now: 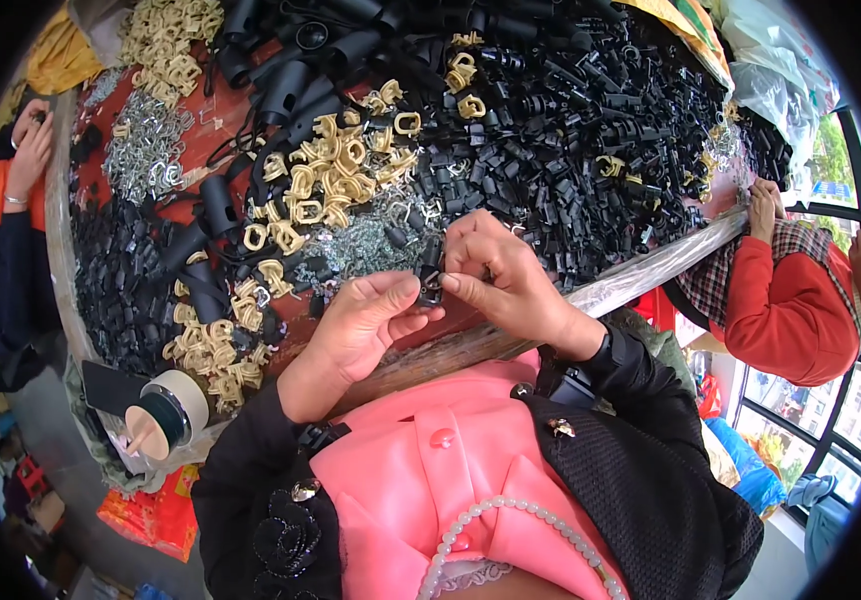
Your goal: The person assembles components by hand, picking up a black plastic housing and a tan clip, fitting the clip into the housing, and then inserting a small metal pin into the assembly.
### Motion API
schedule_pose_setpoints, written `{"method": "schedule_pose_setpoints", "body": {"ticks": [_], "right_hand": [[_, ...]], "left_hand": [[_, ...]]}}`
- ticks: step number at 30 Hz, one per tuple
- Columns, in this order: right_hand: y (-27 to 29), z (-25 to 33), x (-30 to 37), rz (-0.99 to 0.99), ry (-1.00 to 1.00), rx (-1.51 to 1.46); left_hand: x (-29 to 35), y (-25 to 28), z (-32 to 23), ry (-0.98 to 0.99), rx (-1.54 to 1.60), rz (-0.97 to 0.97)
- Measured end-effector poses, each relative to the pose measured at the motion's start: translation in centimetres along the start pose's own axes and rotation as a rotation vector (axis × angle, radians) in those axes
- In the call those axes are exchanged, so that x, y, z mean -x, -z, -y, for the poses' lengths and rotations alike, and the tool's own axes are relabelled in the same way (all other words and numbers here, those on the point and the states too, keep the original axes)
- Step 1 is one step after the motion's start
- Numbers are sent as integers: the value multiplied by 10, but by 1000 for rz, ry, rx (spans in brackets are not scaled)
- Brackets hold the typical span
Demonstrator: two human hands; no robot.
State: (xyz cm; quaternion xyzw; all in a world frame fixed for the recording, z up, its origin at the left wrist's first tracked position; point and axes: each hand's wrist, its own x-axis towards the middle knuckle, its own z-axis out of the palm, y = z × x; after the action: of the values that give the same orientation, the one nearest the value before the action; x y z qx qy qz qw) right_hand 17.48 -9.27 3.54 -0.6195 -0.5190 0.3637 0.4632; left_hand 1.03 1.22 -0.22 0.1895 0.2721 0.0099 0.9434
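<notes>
My two hands meet above the near edge of the table, around a small black plastic part (431,284) with a bit of metal showing on it. My right hand (506,280) pinches the part between thumb and bent fingers. From the other side, my left hand (362,328) has its thumb and curled fingers at the same part. The fingers partly cover it, so its full shape is hidden. Just beyond the hands lies a pile of small silvery metal pieces (362,248). Beige plastic clips (335,178) are heaped behind that, and small black plastic parts (570,180) spread to the right.
A wooden rail (640,272) edges the red tabletop. Black tubes (285,92) and silvery metal hooks (147,150) lie farther back. A spool of dark cord (162,420) stands at the near left corner. Co-workers sit at the left, in an orange-and-dark top (0,215), and right, with a red sleeve (790,310).
</notes>
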Motion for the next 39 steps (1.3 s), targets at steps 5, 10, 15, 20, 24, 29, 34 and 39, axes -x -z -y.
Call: {"method": "schedule_pose_setpoints", "body": {"ticks": [5,10,15,20,24,29,34,39], "right_hand": [[3,14,-4,35,233,407],[-2,23,-1,39,271,522],[-8,26,5,5,278,658],[-10,28,7,-6,259,728],[-12,28,7,-11,249,780],[-16,32,6,-13,253,868],[-19,34,7,10,259,942],[-14,25,7,-66,282,699]], "left_hand": [[1,-10,-3,-4,-43,-2],[2,-11,1,-40,-110,-33],[4,-18,1,-77,-201,-69],[4,-15,3,-74,-194,-36],[4,-16,3,-75,-139,-26],[3,-16,5,-88,-173,-62],[4,-14,5,-100,-176,-42],[5,-13,7,-119,-189,-71]]}}
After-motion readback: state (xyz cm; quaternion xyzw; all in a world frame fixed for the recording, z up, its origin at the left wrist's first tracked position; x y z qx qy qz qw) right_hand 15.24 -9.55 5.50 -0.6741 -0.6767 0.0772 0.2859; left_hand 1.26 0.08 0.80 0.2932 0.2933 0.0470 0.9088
